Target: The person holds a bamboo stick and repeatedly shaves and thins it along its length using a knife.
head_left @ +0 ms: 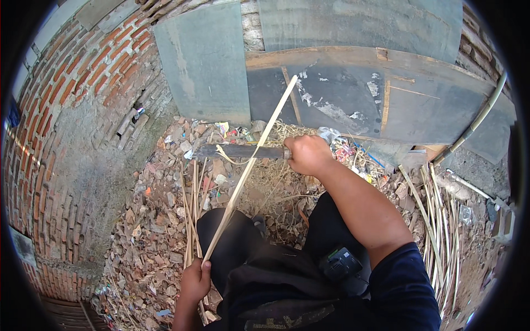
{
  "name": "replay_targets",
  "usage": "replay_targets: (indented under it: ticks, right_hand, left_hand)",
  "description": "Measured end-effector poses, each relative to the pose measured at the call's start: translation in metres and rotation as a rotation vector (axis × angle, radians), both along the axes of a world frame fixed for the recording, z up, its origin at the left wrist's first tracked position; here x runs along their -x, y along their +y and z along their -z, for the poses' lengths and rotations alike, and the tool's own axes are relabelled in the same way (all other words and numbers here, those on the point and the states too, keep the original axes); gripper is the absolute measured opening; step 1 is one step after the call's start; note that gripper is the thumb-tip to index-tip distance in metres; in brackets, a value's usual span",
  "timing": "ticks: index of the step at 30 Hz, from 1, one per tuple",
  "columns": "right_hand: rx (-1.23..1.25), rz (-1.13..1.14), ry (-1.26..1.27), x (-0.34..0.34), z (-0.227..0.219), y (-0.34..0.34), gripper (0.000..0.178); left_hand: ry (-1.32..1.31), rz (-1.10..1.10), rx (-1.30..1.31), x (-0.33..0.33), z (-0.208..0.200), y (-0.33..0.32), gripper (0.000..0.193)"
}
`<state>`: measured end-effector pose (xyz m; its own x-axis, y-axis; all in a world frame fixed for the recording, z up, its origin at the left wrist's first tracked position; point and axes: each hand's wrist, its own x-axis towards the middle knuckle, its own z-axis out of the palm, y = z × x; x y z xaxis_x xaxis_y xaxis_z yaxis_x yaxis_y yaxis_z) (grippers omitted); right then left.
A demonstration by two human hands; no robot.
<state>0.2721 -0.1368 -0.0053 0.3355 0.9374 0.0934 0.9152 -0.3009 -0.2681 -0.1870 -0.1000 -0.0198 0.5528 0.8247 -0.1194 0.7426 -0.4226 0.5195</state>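
My left hand point(195, 280) is closed round the near end of a long pale bamboo strip point(243, 179), which slants up and away to the right across my left knee. Out in front, my right hand point(310, 155) grips the handle of a machete point(226, 151). Its dark, broad blade points left and lies against the strip, crossing it partway along. A thin curled shaving point(229, 157) hangs at the blade beside the strip. The left fingertips are partly hidden behind the strip.
Bamboo strips point(190, 220) lie by my left leg, and another bundle point(439, 237) rests at the right. Rubble point(149, 237), shavings and litter cover the ground. A brick wall point(61, 165) rises at left; grey boards point(204, 66) stand ahead. A bamboo pole point(475, 124) leans at right.
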Motion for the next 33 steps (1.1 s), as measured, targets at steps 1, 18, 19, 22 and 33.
replay_targets:
  ticks: [1,18,19,22,33]
  right_hand:
    - [0.023,-0.027,0.012,0.001,0.001,0.001,0.022]
    - [0.109,-0.067,0.049,0.004,0.001,0.007,0.026]
    - [0.11,-0.067,0.048,0.007,0.0,0.004,0.026]
    - [0.187,-0.256,-0.007,0.028,-0.008,0.003,0.026]
    - [0.078,-0.005,0.016,0.002,-0.008,0.0,0.025]
  left_hand:
    - [0.033,0.022,-0.064,0.0,0.003,0.001,0.038]
    - [0.062,0.002,-0.158,0.002,0.003,-0.014,0.033]
    - [0.061,0.001,-0.157,0.0,0.005,-0.014,0.033]
    - [0.056,0.033,-0.181,-0.006,0.007,-0.011,0.033]
    - [0.173,-0.01,-0.219,0.015,-0.009,-0.015,0.025]
